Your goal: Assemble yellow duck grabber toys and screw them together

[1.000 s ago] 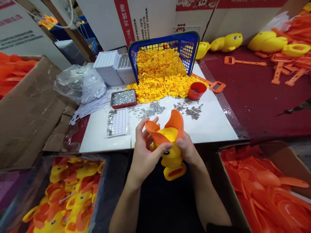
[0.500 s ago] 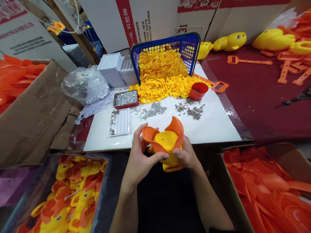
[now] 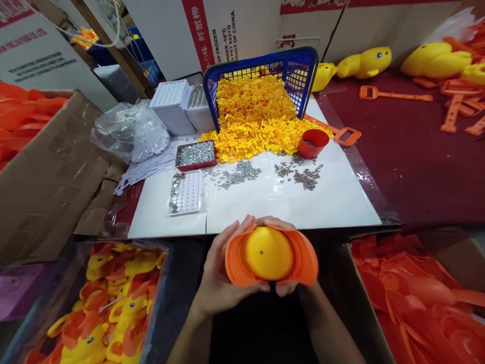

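I hold a yellow duck toy with orange wing pieces low in front of me, its rounded yellow back facing the camera. My left hand grips its left side, thumb under the orange rim. Mostly hidden behind the toy, my right hand shows only fingertips above and below it, wrapped round the right side. Just beyond lies the white board, with loose metal screws scattered on it.
A tipped blue basket spills small yellow parts. A red cup, a red tray of screws and a white tray sit on the board. Boxes of assembled ducks and orange parts flank me.
I have pulled the duck toy down and towards me and turned it, so its round back now faces up and the wings spread flat instead of pointing upward.
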A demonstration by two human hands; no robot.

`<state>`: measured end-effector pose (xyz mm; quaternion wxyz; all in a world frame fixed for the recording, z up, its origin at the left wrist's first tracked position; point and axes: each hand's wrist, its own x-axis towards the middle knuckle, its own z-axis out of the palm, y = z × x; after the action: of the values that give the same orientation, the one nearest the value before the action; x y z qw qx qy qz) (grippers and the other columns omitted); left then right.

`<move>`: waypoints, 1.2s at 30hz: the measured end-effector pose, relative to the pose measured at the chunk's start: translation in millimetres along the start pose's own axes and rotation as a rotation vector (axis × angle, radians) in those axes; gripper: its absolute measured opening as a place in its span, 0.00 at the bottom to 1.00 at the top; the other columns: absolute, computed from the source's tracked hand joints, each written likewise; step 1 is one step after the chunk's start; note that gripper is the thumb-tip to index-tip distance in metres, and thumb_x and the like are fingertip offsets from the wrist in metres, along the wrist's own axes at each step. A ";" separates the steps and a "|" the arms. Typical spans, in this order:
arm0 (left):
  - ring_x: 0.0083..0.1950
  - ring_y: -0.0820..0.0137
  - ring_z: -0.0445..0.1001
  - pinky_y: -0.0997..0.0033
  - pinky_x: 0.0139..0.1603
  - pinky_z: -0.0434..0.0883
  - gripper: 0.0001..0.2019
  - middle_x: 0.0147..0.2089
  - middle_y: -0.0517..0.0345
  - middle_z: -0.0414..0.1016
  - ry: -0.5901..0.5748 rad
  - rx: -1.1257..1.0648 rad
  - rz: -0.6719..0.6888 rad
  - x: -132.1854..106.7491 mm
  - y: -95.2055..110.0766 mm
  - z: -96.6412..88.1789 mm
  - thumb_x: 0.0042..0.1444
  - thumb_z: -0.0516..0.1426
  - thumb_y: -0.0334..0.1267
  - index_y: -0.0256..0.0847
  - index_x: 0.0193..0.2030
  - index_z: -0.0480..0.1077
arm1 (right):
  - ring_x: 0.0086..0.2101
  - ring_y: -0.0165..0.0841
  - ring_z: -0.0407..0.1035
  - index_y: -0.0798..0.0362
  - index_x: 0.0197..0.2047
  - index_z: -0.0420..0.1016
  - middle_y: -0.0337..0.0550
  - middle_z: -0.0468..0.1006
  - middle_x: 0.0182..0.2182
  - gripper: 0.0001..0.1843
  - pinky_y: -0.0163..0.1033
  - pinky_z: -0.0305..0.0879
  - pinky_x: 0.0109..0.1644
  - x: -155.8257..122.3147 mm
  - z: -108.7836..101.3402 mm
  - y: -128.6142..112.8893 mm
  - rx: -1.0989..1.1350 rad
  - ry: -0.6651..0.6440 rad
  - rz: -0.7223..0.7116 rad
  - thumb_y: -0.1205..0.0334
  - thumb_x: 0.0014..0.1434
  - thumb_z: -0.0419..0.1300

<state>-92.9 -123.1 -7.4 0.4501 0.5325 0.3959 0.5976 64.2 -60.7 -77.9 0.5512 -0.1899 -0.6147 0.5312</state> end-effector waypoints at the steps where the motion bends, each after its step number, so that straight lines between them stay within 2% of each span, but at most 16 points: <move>1: 0.69 0.52 0.69 0.51 0.68 0.71 0.46 0.70 0.46 0.69 -0.006 0.002 0.015 -3.1 1.7 1.1 0.45 0.75 0.37 0.56 0.70 0.61 | 0.51 0.49 0.75 0.44 0.61 0.66 0.50 0.77 0.50 0.60 0.52 0.73 0.58 -1.8 2.9 -4.5 -0.006 0.005 0.008 0.25 0.28 0.73; 3: 0.70 0.51 0.67 0.46 0.70 0.68 0.45 0.71 0.48 0.67 -0.011 0.020 0.036 -9.0 5.1 -0.1 0.47 0.74 0.39 0.57 0.70 0.60 | 0.53 0.51 0.74 0.44 0.62 0.66 0.52 0.76 0.51 0.61 0.54 0.72 0.59 -4.6 7.8 -18.2 -0.024 0.014 0.046 0.26 0.27 0.74; 6: 0.70 0.47 0.66 0.40 0.70 0.67 0.46 0.71 0.49 0.67 -0.049 0.089 0.022 -14.3 8.2 -11.1 0.46 0.74 0.44 0.57 0.71 0.60 | 0.57 0.53 0.71 0.43 0.64 0.65 0.54 0.75 0.55 0.57 0.56 0.71 0.61 -3.2 11.3 -44.4 -0.080 -0.008 0.093 0.32 0.34 0.76; 9: 0.67 0.44 0.71 0.43 0.67 0.72 0.46 0.69 0.50 0.71 -0.136 0.206 -0.030 -13.7 10.2 -26.0 0.44 0.75 0.44 0.55 0.70 0.64 | 0.58 0.51 0.71 0.40 0.67 0.64 0.53 0.76 0.56 0.52 0.56 0.70 0.62 4.5 11.8 -63.3 -0.143 -0.084 0.059 0.40 0.42 0.76; 12: 0.62 0.47 0.76 0.48 0.62 0.77 0.38 0.64 0.52 0.76 -0.118 0.256 0.039 -11.1 12.0 -33.8 0.45 0.74 0.44 0.54 0.65 0.70 | 0.56 0.49 0.73 0.39 0.69 0.63 0.52 0.77 0.56 0.47 0.57 0.70 0.62 10.8 12.9 -69.5 -0.166 -0.116 -0.004 0.43 0.48 0.74; 14: 0.61 0.50 0.78 0.50 0.61 0.79 0.37 0.63 0.51 0.77 -0.078 0.252 0.088 -10.8 11.7 -34.3 0.46 0.74 0.46 0.54 0.64 0.71 | 0.56 0.50 0.73 0.39 0.68 0.63 0.53 0.78 0.56 0.46 0.59 0.69 0.63 11.9 14.1 -69.6 -0.189 -0.111 -0.001 0.43 0.49 0.74; 18: 0.65 0.49 0.74 0.47 0.65 0.75 0.40 0.65 0.52 0.75 -0.068 0.231 0.094 -13.0 8.0 -32.0 0.44 0.74 0.48 0.55 0.65 0.69 | 0.56 0.53 0.73 0.41 0.68 0.64 0.54 0.78 0.55 0.48 0.61 0.70 0.62 11.7 12.9 -66.2 -0.226 -0.137 -0.013 0.42 0.47 0.74; 22: 0.68 0.51 0.71 0.47 0.66 0.73 0.26 0.66 0.50 0.74 -0.053 0.309 0.077 -9.4 7.6 -32.8 0.59 0.66 0.45 0.53 0.64 0.72 | 0.55 0.51 0.75 0.43 0.69 0.64 0.54 0.78 0.56 0.50 0.56 0.71 0.61 15.5 6.1 -60.2 -0.219 -0.202 -0.009 0.43 0.46 0.75; 25: 0.65 0.49 0.74 0.42 0.66 0.73 0.33 0.61 0.49 0.79 -0.087 0.313 0.147 -3.7 7.8 -33.4 0.53 0.70 0.47 0.53 0.66 0.70 | 0.56 0.51 0.74 0.46 0.70 0.64 0.55 0.77 0.57 0.52 0.54 0.71 0.61 16.7 1.1 -56.0 -0.200 -0.237 -0.031 0.44 0.45 0.76; 28: 0.63 0.46 0.76 0.36 0.65 0.72 0.40 0.60 0.45 0.79 -0.107 0.295 0.117 -2.0 2.3 -29.8 0.46 0.73 0.51 0.50 0.66 0.69 | 0.56 0.52 0.74 0.48 0.67 0.67 0.55 0.78 0.57 0.51 0.54 0.71 0.61 12.4 -0.8 -48.9 -0.196 -0.204 0.059 0.42 0.44 0.76; 31: 0.63 0.45 0.75 0.39 0.63 0.74 0.42 0.59 0.42 0.80 -0.004 0.205 0.101 -4.8 -6.8 -20.5 0.40 0.74 0.56 0.49 0.64 0.72 | 0.53 0.51 0.76 0.47 0.64 0.69 0.53 0.79 0.54 0.54 0.52 0.73 0.60 5.0 1.4 -33.6 -0.154 -0.134 0.094 0.35 0.37 0.76; 33: 0.63 0.45 0.76 0.40 0.63 0.74 0.42 0.58 0.42 0.80 0.079 0.155 0.085 -7.1 -9.8 -13.4 0.39 0.73 0.57 0.48 0.63 0.72 | 0.51 0.51 0.77 0.46 0.64 0.68 0.52 0.79 0.52 0.58 0.52 0.74 0.58 1.3 4.8 -21.9 -0.082 -0.083 0.078 0.30 0.32 0.75; 36: 0.63 0.44 0.75 0.36 0.63 0.73 0.41 0.57 0.43 0.80 0.074 0.194 0.064 -11.4 -4.3 -6.5 0.42 0.73 0.56 0.48 0.63 0.71 | 0.52 0.52 0.75 0.44 0.63 0.67 0.51 0.77 0.51 0.60 0.55 0.72 0.59 0.6 10.6 -16.0 -0.030 -0.035 0.021 0.24 0.30 0.71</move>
<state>-98.5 -132.9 -15.5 0.3622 0.5635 0.4510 0.5898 60.3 -70.7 -62.0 0.5319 -0.1955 -0.6299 0.5311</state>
